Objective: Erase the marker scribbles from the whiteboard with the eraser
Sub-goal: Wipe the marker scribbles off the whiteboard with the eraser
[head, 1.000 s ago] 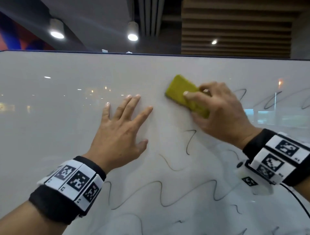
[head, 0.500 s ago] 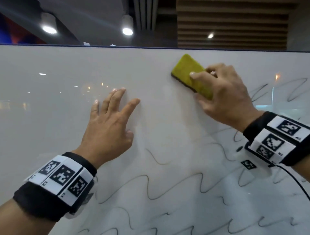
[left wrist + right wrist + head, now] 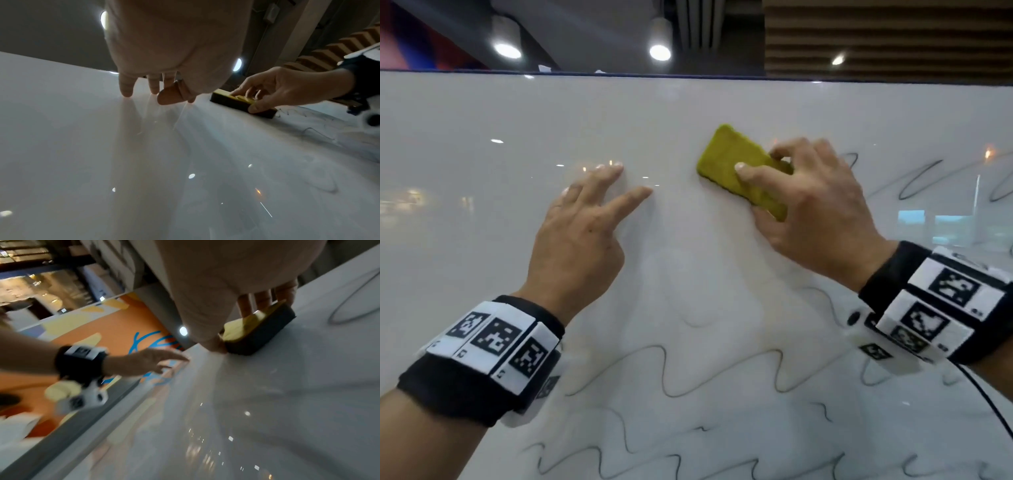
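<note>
A yellow eraser (image 3: 736, 168) with a black felt base lies flat against the whiteboard (image 3: 482, 240), tilted with its far end up-left. My right hand (image 3: 808, 202) grips it, thumb on the near edge and fingers on top and on the far side; the same eraser (image 3: 236, 101) (image 3: 259, 331) shows in both wrist views. My left hand (image 3: 585, 222) rests open on the board left of it, fingertips (image 3: 126, 92) touching the surface. Black wavy scribbles (image 3: 671, 373) run below both hands and loops (image 3: 924, 178) lie to the right.
The board's top edge (image 3: 688, 76) runs just above the hands. Ceiling lamps (image 3: 660, 51) and a slatted ceiling lie beyond it. A black cable (image 3: 986, 407) hangs from my right wrist band. Faint smears (image 3: 695, 322) mark the wiped patch between the hands.
The eraser went up toward the board's top edge and has come back down a little. The short stroke under my right hand and part of the curve below are wiped away. My left hand stays on the board.
</note>
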`<act>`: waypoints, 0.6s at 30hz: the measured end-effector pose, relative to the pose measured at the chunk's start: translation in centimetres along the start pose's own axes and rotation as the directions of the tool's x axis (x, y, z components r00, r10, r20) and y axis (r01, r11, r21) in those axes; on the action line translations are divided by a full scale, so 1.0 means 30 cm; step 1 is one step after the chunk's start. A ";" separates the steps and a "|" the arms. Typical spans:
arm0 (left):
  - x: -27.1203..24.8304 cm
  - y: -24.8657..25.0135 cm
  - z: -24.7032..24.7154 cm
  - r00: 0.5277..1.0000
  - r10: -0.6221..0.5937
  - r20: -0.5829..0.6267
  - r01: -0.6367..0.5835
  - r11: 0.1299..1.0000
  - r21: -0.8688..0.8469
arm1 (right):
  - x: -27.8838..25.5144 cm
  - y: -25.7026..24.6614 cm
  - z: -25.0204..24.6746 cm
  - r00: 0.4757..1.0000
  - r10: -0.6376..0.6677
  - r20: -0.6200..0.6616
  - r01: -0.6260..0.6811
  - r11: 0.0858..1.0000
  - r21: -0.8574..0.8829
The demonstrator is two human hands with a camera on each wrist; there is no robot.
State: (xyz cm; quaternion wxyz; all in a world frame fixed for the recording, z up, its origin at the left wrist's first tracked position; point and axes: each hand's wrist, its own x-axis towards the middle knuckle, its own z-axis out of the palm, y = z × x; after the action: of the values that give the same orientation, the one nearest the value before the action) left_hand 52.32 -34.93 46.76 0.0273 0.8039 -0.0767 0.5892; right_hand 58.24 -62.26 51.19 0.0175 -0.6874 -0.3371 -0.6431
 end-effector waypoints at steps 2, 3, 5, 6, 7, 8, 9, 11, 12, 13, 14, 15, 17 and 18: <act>-0.001 0.001 -0.004 1.000 -0.007 -0.009 0.007 1.000 -0.001 | -0.067 -0.095 0.050 0.999 -0.051 0.018 0.050 0.998 0.046; -0.002 0.002 -0.003 1.000 -0.009 -0.014 0.009 1.000 -0.007 | -0.127 -0.164 0.079 0.989 -0.135 0.053 0.130 0.988 0.088; 0.000 0.001 0.004 1.000 0.012 -0.013 -0.012 1.000 -0.022 | -0.247 -0.284 0.119 0.944 -0.300 0.135 0.281 0.949 0.146; -0.001 -0.001 0.011 1.000 0.031 -0.005 -0.031 0.999 -0.016 | -0.284 -0.317 0.124 0.919 -0.348 0.184 0.323 0.934 0.150; -0.003 -0.004 0.019 0.999 0.048 0.007 -0.048 0.999 -0.004 | -0.297 -0.323 0.123 0.900 -0.375 0.223 0.347 0.925 0.156; -0.008 -0.006 0.023 0.998 0.055 0.018 -0.056 0.998 0.010 | -0.285 -0.303 0.112 0.892 -0.385 0.238 0.356 0.921 0.156; -0.012 -0.007 0.027 0.998 0.059 0.027 -0.059 0.998 0.024 | -0.255 -0.267 0.097 0.898 -0.375 0.229 0.349 0.926 0.146; -0.019 -0.004 0.030 0.997 0.066 0.041 -0.069 0.996 0.053 | -0.170 -0.166 0.061 0.946 -0.281 0.162 0.269 0.959 0.094; -0.020 -0.005 0.028 0.996 0.071 0.055 -0.074 0.995 0.064 | -0.125 -0.102 0.037 0.975 -0.189 0.117 0.184 0.981 0.059; -0.020 -0.005 0.027 0.994 0.082 0.072 -0.088 0.993 0.080 | -0.087 -0.042 0.012 0.995 -0.078 0.069 0.076 0.997 0.034; -0.019 -0.004 0.028 0.990 0.102 0.093 -0.112 0.988 0.104 | -0.063 0.001 -0.009 0.999 0.033 0.030 -0.034 0.999 0.018; -0.019 0.000 0.029 0.985 0.125 0.120 -0.141 0.981 0.131 | -0.055 0.017 -0.019 0.993 0.117 0.003 -0.117 0.993 0.013; -0.015 0.015 0.035 0.971 0.159 0.176 -0.186 0.971 0.152 | -0.091 -0.014 -0.003 0.990 0.139 -0.013 -0.139 0.990 -0.006; -0.013 0.026 0.038 0.966 0.170 0.196 -0.201 0.968 0.151 | -0.127 -0.048 0.015 0.996 0.084 0.007 -0.084 0.996 -0.011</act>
State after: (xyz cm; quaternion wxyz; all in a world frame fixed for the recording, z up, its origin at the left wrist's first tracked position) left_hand 53.15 -35.82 46.02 -0.1040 0.8428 -0.1036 0.5178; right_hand 58.16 -62.63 47.10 0.0397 -0.7035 -0.3046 -0.6409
